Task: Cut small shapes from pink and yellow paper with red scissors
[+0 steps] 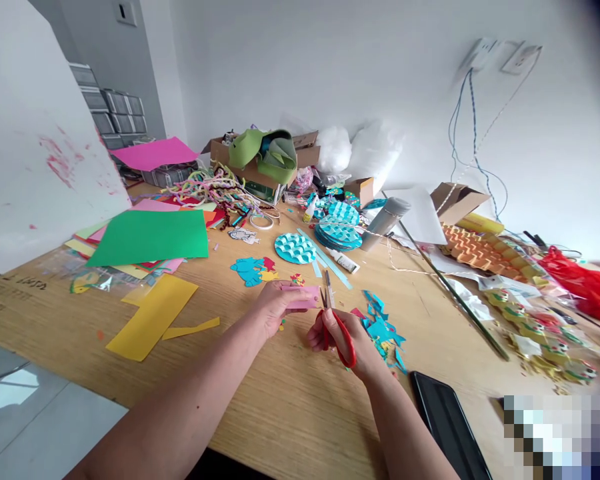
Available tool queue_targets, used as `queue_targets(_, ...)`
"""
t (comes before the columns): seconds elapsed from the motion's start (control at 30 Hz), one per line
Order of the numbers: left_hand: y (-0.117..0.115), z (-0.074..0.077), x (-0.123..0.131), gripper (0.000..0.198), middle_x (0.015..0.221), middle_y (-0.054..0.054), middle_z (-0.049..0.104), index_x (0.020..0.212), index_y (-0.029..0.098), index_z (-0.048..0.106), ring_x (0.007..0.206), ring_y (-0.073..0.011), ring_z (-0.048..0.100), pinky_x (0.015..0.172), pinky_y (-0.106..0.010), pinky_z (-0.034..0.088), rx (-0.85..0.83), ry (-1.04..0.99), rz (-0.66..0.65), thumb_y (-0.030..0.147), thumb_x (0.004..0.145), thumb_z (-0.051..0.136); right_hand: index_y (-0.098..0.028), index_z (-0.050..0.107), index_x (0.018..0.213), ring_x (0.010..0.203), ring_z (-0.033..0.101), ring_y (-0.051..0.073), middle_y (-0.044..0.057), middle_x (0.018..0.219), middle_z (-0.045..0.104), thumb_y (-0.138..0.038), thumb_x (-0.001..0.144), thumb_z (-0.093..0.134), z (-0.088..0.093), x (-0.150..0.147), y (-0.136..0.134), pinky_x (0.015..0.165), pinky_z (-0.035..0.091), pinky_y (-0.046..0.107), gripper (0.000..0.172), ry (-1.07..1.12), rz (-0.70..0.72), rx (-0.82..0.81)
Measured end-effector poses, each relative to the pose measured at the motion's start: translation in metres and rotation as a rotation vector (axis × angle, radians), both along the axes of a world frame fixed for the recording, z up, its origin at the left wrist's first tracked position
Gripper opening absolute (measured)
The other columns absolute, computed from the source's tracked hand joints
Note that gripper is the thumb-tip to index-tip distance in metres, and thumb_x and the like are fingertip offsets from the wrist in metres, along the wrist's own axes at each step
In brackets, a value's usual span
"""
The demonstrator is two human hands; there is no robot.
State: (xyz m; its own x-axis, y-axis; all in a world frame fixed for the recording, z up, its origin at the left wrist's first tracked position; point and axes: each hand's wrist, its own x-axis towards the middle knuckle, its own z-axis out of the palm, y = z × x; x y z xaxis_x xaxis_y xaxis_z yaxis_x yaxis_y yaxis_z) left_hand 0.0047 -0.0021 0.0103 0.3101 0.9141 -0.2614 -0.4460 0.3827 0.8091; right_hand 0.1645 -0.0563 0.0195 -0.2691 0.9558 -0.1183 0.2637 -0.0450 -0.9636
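Pinched in my left hand [273, 308] is a small pink piece of paper [303, 298]. My right hand [357, 340] grips red-handled scissors [349, 348], their blades parted and pointing away from me beside the paper's right edge. Whether the blades touch the paper, I cannot tell. Blue paper cutouts [250, 271] lie beyond my left hand, with a few red and yellow ones against them. To the right of my right hand is a heap of blue paper scraps [380, 327]. A round blue disc with wavy folded paper [295, 248] lies farther back.
A green sheet [153, 237] tops a paper stack at the left, near a yellow strip [153, 317]. A black phone [447, 427] lies at the front right. A grey bottle [386, 223], glue tube [343, 261] and long thin rod [455, 297] stand or lie behind.
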Motion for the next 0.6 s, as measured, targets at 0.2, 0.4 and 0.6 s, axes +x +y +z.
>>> queue_targets(0.2,-0.0011,-0.0001,0.0009,0.027,0.074,-0.010,0.071,0.069,0.011,0.068,0.070,-0.0188,0.066,0.069,-0.031,0.050,-0.020,-0.040,0.033,0.023,0.049,0.082,-0.013,0.065,0.077,0.056,0.064,0.015,0.008,0.068,0.069,-0.064,0.082,0.054,0.0011,-0.0017,0.0004,0.054,0.049,0.025,0.052,-0.022,0.043,-0.011)
queue_targets(0.4,-0.0021,0.0011,0.0012,0.021,0.072,-0.008,0.070,0.067,0.011,0.068,0.068,-0.0175,0.065,0.069,-0.030,0.052,-0.029,-0.058,0.019,0.019,0.051,0.079,-0.013,0.066,0.076,0.054,0.063,0.015,0.006,0.064,0.068,-0.064,0.082,0.054,0.0037,-0.0049,-0.0002,0.055,0.049,0.026,0.052,-0.053,0.027,-0.001)
queue_targets(0.6,-0.0021,-0.0022,0.0011,0.025,0.072,-0.008,0.069,0.072,0.009,0.071,0.069,-0.0165,0.065,0.072,-0.031,0.052,0.006,-0.066,-0.070,0.024,0.054,0.080,-0.013,0.065,0.074,0.057,0.064,0.016,0.006,0.065,0.068,-0.065,0.082,0.053,0.0050,-0.0031,-0.0016,0.053,0.048,0.024,0.054,-0.028,0.024,0.006)
